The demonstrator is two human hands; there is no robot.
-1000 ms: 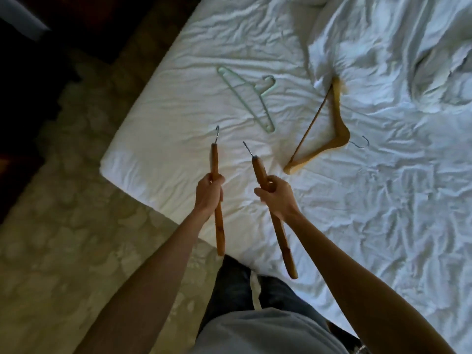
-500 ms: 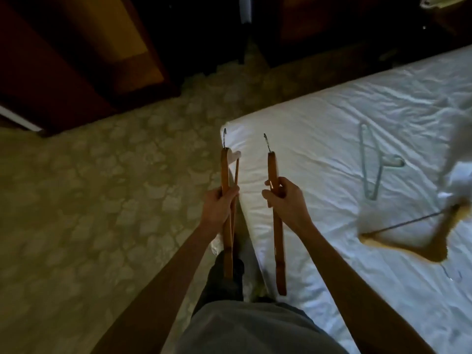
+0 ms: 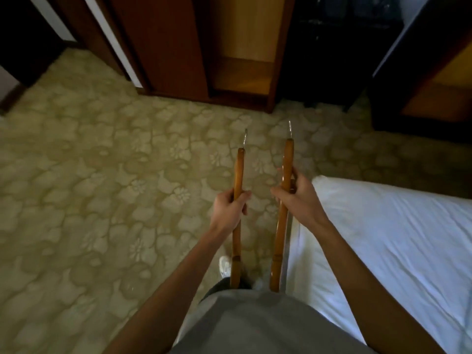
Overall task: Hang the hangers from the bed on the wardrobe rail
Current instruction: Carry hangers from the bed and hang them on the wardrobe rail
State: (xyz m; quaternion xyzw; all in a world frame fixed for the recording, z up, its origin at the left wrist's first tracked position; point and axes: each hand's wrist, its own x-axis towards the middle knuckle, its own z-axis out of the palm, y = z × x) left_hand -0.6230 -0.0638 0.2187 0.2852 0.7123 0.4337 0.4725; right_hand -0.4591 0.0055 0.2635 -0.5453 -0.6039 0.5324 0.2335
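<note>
Now the left hand [image 3: 228, 209] is gripping a wooden hanger [image 3: 238, 175] around its middle, fingers wrapped tight, and the right hand [image 3: 297, 198] is clamping a second wooden hanger [image 3: 286, 162] the same way. Both hangers are pointing edge-on away from the person, metal hooks at the far ends, hanging over the patterned carpet [image 3: 102, 175]. The hands are staying apart, side by side. The bed's [image 3: 396, 238] white corner is lying just right of the right hand. The open wooden wardrobe [image 3: 242, 47] is standing ahead at the carpet's far edge.
</note>
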